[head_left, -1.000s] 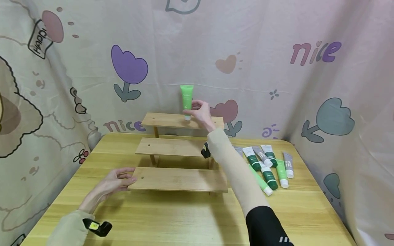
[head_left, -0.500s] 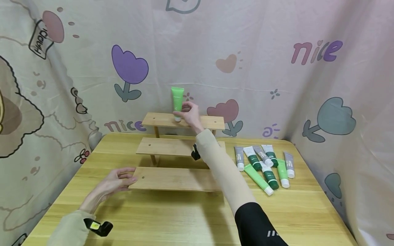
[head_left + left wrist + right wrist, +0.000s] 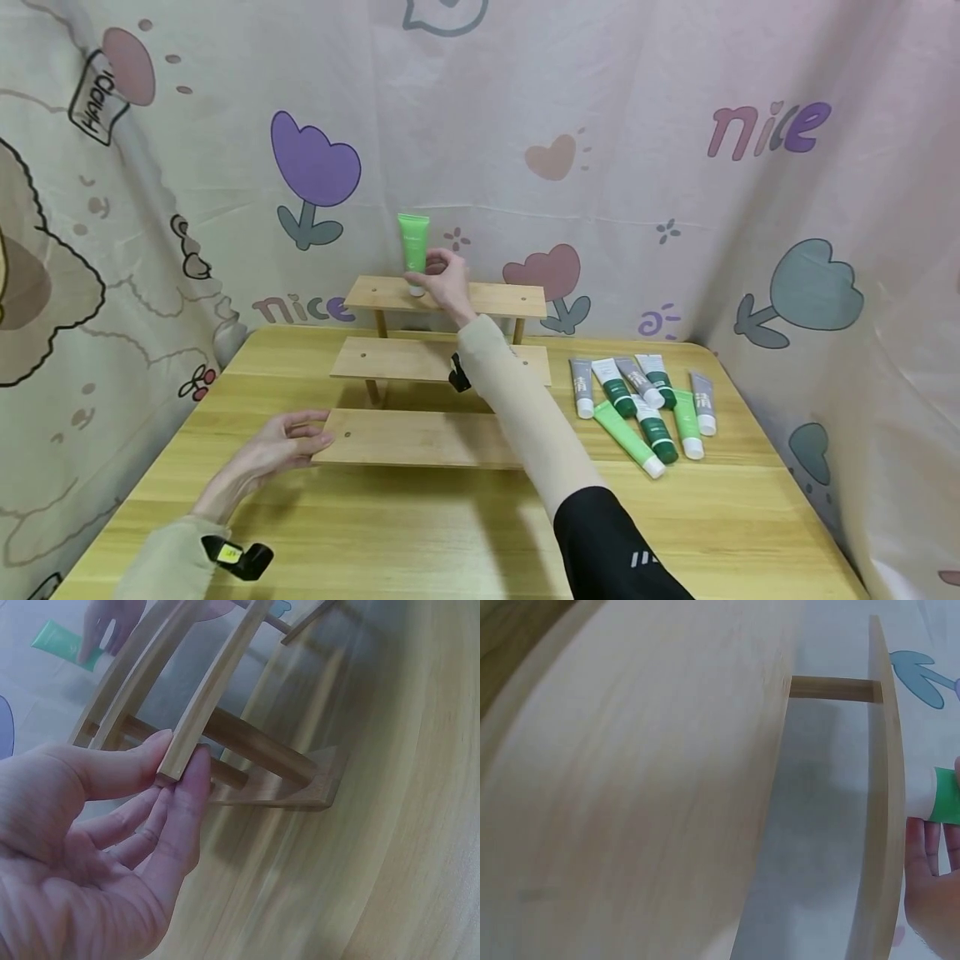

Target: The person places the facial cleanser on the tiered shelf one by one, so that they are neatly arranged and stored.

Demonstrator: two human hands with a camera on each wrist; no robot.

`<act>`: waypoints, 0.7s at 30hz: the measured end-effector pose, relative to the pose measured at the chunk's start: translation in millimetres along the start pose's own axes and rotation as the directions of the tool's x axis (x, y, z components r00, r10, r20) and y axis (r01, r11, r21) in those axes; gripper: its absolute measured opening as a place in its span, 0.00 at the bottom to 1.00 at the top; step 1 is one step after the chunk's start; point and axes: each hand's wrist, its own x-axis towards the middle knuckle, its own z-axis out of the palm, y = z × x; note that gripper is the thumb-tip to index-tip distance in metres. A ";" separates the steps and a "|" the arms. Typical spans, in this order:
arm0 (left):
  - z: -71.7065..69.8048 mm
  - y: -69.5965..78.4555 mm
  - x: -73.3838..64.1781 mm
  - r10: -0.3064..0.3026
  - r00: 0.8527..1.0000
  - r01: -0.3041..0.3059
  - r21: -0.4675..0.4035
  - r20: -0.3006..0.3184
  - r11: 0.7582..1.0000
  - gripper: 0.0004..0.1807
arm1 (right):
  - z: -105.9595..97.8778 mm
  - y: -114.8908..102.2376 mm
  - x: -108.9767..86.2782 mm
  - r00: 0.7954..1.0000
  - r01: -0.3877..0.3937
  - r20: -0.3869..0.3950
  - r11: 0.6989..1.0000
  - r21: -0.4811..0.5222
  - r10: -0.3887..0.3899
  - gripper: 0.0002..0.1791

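A three-tier wooden shelf (image 3: 435, 437) stands on the table. My left hand (image 3: 281, 443) pinches the left end of its lowest board; in the left wrist view the thumb and fingers (image 3: 184, 817) clasp the board's end. Up at the top board (image 3: 487, 296), my right hand (image 3: 448, 283) holds a light green squeeze tube (image 3: 414, 240) upright, white cap down, at the left part of that board. In the right wrist view, the tube's white cap (image 3: 921, 793) shows just past the top board's edge, with fingers beside it.
To the shelf's right lies a loose group of tubes: grey ones (image 3: 582, 387), dark green and white ones (image 3: 655, 429) and light green ones (image 3: 630, 440), some overlapping. A patterned cloth (image 3: 465, 117) hangs behind and beside the wooden table (image 3: 375, 533).
My right hand has moved left along the top board with the light green tube, which has come slightly lower. My left hand has stayed at the lowest board's end.
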 end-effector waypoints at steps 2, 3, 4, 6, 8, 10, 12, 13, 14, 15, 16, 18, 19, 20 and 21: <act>-0.1 -0.3 0.3 -0.002 1.000 0.002 0.001 -0.002 1.000 0.39 | 2.1 -0.3 -0.2 1.000 0.002 -0.009 1.000 0.011 -0.002 0.22; -0.2 -0.5 0.5 -0.003 1.000 0.003 0.000 -0.003 1.000 0.39 | 2.9 -0.5 -0.3 1.000 0.004 -0.011 1.000 0.015 -0.003 0.22; -0.3 -0.6 0.7 -0.004 1.000 0.004 0.000 -0.004 1.000 0.39 | 3.7 -0.5 -0.4 1.000 0.006 -0.013 1.000 0.014 -0.006 0.22; -0.4 -1.0 0.7 -0.004 1.000 0.004 0.001 -0.003 1.000 0.39 | 5.3 -0.7 -0.7 1.000 0.010 -0.019 1.000 0.013 -0.009 0.22; -0.6 -0.9 0.3 -0.005 1.000 0.005 0.002 -0.005 1.000 0.40 | 7.3 -0.5 -0.4 1.000 0.010 -0.023 1.000 0.010 -0.009 0.22; -0.9 -0.7 -0.2 -0.005 1.000 0.005 0.003 -0.006 1.000 0.39 | 9.1 -0.3 0.0 1.000 0.012 -0.026 1.000 0.003 -0.012 0.22; -1.0 -0.5 -0.5 -0.004 1.000 0.004 0.003 -0.004 1.000 0.39 | 10.8 0.2 0.3 0.999 0.012 -0.029 1.000 -0.007 -0.012 0.22; -1.0 -0.4 -0.6 -0.004 1.000 0.004 0.003 -0.004 1.000 0.39 | 11.4 0.4 0.6 0.999 0.016 -0.031 1.000 -0.011 -0.016 0.22; -0.9 -0.3 -0.6 -0.003 1.000 0.003 0.002 -0.003 1.000 0.39 | 12.0 0.7 0.8 0.999 0.019 -0.033 1.000 -0.019 -0.020 0.22; -0.8 -0.2 -0.6 -0.004 1.000 0.004 0.002 -0.003 1.000 0.39 | 12.5 0.9 0.8 0.999 0.022 -0.035 1.000 -0.022 -0.023 0.22; -0.6 -0.2 -0.6 -0.004 1.000 0.004 0.002 -0.003 1.000 0.39 | 13.0 1.0 0.9 0.999 0.024 -0.037 0.999 -0.024 -0.025 0.22; -0.2 -0.3 -0.4 -0.005 1.000 0.005 0.003 -0.003 1.000 0.39 | 13.6 0.9 0.9 0.999 0.032 -0.040 0.999 -0.025 -0.033 0.22; -0.1 -0.3 -0.4 -0.005 1.000 0.005 0.003 -0.005 1.000 0.39 | 13.8 0.8 0.8 0.999 0.033 -0.041 0.999 -0.023 -0.034 0.22; -0.1 -0.4 -0.3 -0.006 1.000 0.006 0.004 -0.007 1.000 0.39 | 14.1 0.7 0.5 0.999 0.034 -0.040 0.999 -0.021 -0.035 0.22; 0.0 -0.6 -0.2 -0.006 1.000 0.007 0.006 -0.008 1.000 0.39 | 14.2 0.7 0.3 0.999 0.036 -0.040 0.999 -0.018 -0.037 0.22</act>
